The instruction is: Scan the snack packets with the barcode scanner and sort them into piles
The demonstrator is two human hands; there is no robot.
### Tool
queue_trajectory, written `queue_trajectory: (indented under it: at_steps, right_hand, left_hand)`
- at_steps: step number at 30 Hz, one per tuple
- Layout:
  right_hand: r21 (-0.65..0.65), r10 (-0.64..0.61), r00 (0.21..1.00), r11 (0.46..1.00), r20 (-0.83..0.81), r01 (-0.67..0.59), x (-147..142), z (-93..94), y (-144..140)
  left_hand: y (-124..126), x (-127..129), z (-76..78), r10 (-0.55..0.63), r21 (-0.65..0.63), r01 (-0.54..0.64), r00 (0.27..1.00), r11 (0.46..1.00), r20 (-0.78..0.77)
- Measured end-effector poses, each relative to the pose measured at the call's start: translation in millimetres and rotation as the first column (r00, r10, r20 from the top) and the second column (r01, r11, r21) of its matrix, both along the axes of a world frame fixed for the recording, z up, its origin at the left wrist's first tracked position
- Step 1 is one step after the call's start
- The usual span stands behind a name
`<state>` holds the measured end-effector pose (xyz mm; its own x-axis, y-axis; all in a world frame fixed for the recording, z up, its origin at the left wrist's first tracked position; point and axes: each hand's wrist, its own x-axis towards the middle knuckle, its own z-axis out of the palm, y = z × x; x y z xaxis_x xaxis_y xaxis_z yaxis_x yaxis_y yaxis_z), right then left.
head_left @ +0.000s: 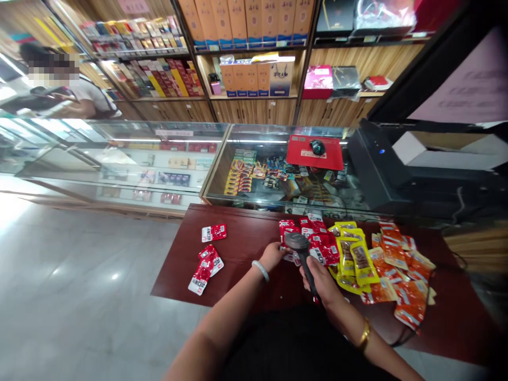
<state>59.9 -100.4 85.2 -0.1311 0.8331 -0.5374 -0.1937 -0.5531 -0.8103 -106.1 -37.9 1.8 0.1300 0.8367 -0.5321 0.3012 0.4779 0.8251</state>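
My right hand [322,279] is wrapped round the handle of a black barcode scanner [297,242], its head tilted over the pile of red snack packets [323,248]. At the near left edge of that pile, my left hand [273,257] has its fingers closed on a red packet, partly hidden behind the scanner head. Yellow snack packets [349,256] lie just right of the red ones, and orange packets [410,296] are spread farther right. Apart on the left, several red-and-white packets [204,269] lie on the dark red tabletop [174,272].
A glass display counter [254,198] runs behind the table, with a red mat [296,153] and a mouse [317,147] on it. A black checkout machine [381,174] stands at right, and a cable trails there. Another person [91,98] is behind the counter, far left.
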Motion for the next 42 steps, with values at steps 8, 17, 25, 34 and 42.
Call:
queue_trajectory:
  at_steps: [8,17,25,34,42]
  right_hand:
    - [-0.040,0.110,0.994,0.993,0.003,-0.109,-22,-5.9,5]
    - [-0.072,0.198,0.979,0.978,0.048,-0.194,-40,-15.3,1]
    - [-0.076,0.197,0.978,0.978,0.062,-0.192,-41,-16.3,-2]
    - [-0.040,0.051,0.998,0.998,0.037,-0.050,-27,6.0,4]
    - [-0.014,-0.032,0.998,0.999,-0.057,0.031,2,16.9,3]
  left_hand:
    - [24,-95,20.0,0.105,0.199,-0.013,0.881,0.980,-0.462]
    - [19,-238,40.7,0.073,0.049,-0.090,0.297,0.995,-0.952]
    - [17,-229,35.4,-0.061,-0.091,-0.050,0.428,0.995,-0.902]
    - [9,-111,19.6,0.122,0.145,-0.051,0.833,0.988,-0.540]
    - [6,-27,15.4,0.059,0.208,0.021,0.928,0.978,-0.369]
